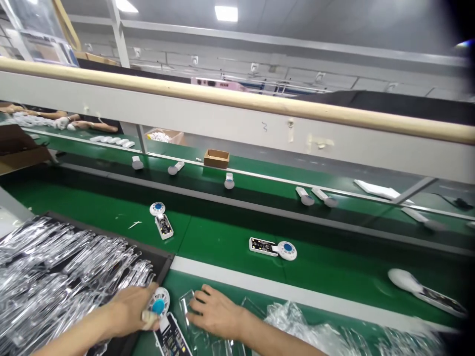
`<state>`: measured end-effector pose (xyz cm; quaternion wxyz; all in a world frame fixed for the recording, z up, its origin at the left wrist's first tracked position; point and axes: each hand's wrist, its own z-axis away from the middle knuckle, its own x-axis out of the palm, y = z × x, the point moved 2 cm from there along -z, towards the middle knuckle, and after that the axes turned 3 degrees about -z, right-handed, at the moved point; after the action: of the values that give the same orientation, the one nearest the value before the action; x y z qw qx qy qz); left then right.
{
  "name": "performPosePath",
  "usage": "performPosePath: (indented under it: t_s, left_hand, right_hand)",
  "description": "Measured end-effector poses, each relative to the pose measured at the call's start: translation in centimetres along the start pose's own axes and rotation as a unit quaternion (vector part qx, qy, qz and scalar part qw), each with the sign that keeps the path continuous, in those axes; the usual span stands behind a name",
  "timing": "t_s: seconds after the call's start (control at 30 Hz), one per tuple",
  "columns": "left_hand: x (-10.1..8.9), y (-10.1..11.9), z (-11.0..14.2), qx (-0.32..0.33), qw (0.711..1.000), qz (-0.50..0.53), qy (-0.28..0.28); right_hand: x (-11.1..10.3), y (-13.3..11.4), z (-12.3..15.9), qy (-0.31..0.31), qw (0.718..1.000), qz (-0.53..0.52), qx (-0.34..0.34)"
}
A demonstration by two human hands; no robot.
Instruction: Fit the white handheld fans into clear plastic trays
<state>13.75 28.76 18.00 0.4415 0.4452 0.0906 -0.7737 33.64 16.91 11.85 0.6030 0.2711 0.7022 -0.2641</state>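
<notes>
My left hand (129, 310) pinches the round white head of a small fan-like device (163, 321) with a blue centre and an exposed circuit board in its handle, at the bottom of the view. My right hand (215, 311) lies beside it, fingers spread flat on a clear plastic cover (187, 301) on the green bench. Left of both hands sits a dark tray (163, 259) heaped with clear plastic parts (55, 277).
Two more open devices (162, 220) (272, 247) lie on the green conveyor (222, 237); a closed white one (423, 291) lies at right. Several others ride the far belt (260, 185). A cardboard box (216, 158) and another person's arms (85, 123) are beyond. Crumpled clear bags (297, 321) lie bottom right.
</notes>
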Motion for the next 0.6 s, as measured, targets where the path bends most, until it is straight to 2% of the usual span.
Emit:
performPosePath:
  t_s: [0.1,0.13,0.2,0.23,0.3,0.37,0.43,0.47,0.5,0.57,0.6]
  left_hand:
    - [1.6,1.4,0.0,0.012,1.000,-0.004,0.006]
    - [1.8,1.8,-0.1,0.012,1.000,0.001,0.016]
    - [2.1,2.4,0.1,0.026,0.999,0.009,0.033]
    - [2.4,2.7,0.3,0.040,0.998,0.023,0.040]
    - [3.2,3.1,0.6,0.076,0.990,0.110,0.047]
    - [4.3,3.5,0.8,0.098,0.956,0.273,0.051]
    - [5.2,3.9,0.7,0.091,0.889,0.442,0.078]
    - [5.4,4.1,0.7,0.080,0.857,0.499,0.102]
    - [5.3,4.4,0.7,0.067,0.828,0.541,0.128]
    - [4.7,5.1,0.9,0.042,0.787,0.594,0.163]
    - [4.1,5.6,1.2,0.032,0.776,0.607,0.171]
  right_hand:
    - [-1.1,-0.3,1.0,0.019,1.000,-0.004,0.017]
    - [-1.7,-0.5,1.6,0.027,0.998,-0.020,0.043]
    - [-3.3,-1.0,3.2,0.050,0.984,-0.089,0.145]
    - [-4.0,-1.4,4.0,0.065,0.965,-0.140,0.211]
    - [-4.9,-2.6,5.5,0.100,0.899,-0.245,0.348]
    - [-4.9,-4.5,6.4,0.138,0.818,-0.318,0.459]
    - [-4.0,-6.7,6.4,0.163,0.759,-0.338,0.532]
    - [-3.4,-7.8,6.1,0.166,0.745,-0.334,0.553]
    - [-2.7,-8.8,5.6,0.166,0.743,-0.320,0.564]
    - [-1.7,-10.4,4.1,0.150,0.758,-0.276,0.572]
    - [-1.4,-10.9,3.2,0.139,0.768,-0.248,0.574]
